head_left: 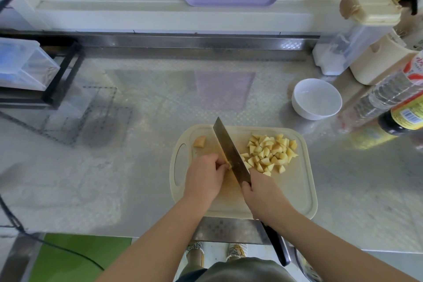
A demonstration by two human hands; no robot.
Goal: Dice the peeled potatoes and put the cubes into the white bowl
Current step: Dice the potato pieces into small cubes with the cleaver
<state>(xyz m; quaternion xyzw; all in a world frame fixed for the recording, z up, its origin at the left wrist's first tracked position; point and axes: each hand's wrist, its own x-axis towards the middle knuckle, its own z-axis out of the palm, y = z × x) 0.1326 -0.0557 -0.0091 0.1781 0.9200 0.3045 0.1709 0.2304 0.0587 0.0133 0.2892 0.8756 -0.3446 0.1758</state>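
The left hand (203,176) pinches a potato piece (228,164) that touches the knife (231,151) on its left side. The right hand (263,192) grips the knife, and the cubes (270,153) lie just beyond.

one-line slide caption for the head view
Left hand steadies a potato piece while the right hand slices it with a cleaver beside diced cubes on the cutting board; white bowl empty.

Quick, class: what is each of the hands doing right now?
Left hand: pinching a potato piece.
Right hand: gripping the knife.
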